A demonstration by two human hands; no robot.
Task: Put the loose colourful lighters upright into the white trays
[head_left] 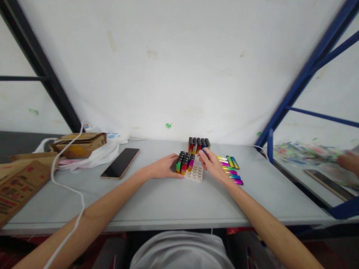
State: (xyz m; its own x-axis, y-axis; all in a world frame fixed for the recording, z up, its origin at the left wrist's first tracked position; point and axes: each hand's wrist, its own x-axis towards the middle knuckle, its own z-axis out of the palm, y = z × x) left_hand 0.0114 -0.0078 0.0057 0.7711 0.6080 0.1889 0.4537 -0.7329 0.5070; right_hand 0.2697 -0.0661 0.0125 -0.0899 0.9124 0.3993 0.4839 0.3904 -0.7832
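Note:
A white tray (pixel 197 174) with round holes sits on the table before me. Upright lighters (pixel 184 163) with black tops and shiny coloured bodies fill its left part; the holes at its front right show bare. My left hand (pixel 165 167) grips the tray's left side, thumb at the near corner and fingers along the lighters. Over the right side of the tray, my right hand (pixel 209 161) pinches a lighter (pixel 204 150), of which only a bluish bit shows. Loose lighters (pixel 231 172) lie flat in a row just right of that hand.
Behind the tray stands another block of upright lighters (pixel 199 144). A phone (pixel 120 163) lies to the left, near cardboard boxes (pixel 81 144), a plastic bag (pixel 95 155) and a white cable (pixel 66 186). Beyond the blue frame (pixel 297 78) are another phone (pixel 328 183) and another person's hand (pixel 349 162).

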